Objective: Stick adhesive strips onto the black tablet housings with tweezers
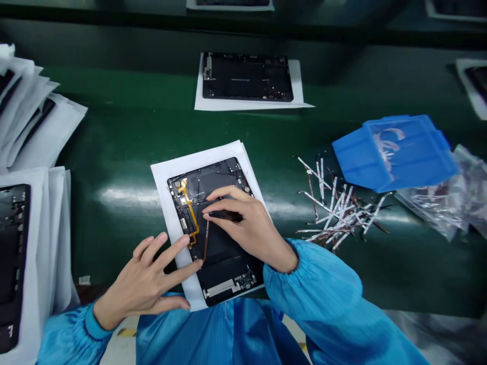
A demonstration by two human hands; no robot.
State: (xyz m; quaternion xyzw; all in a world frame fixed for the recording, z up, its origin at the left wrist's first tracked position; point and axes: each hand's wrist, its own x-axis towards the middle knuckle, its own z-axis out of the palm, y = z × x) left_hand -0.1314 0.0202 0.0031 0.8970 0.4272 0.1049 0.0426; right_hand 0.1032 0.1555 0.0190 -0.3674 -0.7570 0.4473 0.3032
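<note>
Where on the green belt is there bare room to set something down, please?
Bare green belt lies between the paper stacks and the near tablet, and between it and the far tablet. Right is crowded: loose strips, blue tray, bags.

Legible text: none. No word, number or brand can be read anywhere in view.
Opened tablet (224,263): pale specks on the circuit boards, too small to read.
Orange flex cable (190,213): any print too fine to make out.
Black tool (228,216) in the right hand (251,228): no marking can be made out.
Second tablet (247,76), farther up the belt: blurred, nothing readable.
Tablet at the left edge (13,263): small white marks, unreadable.
Blue tray (395,152): white shapes inside — not letters.
Loose strips (338,213): pale and dark bands only.
Yellow-black striped patch (127,332), near edge: stripes — no lettering.
</note>
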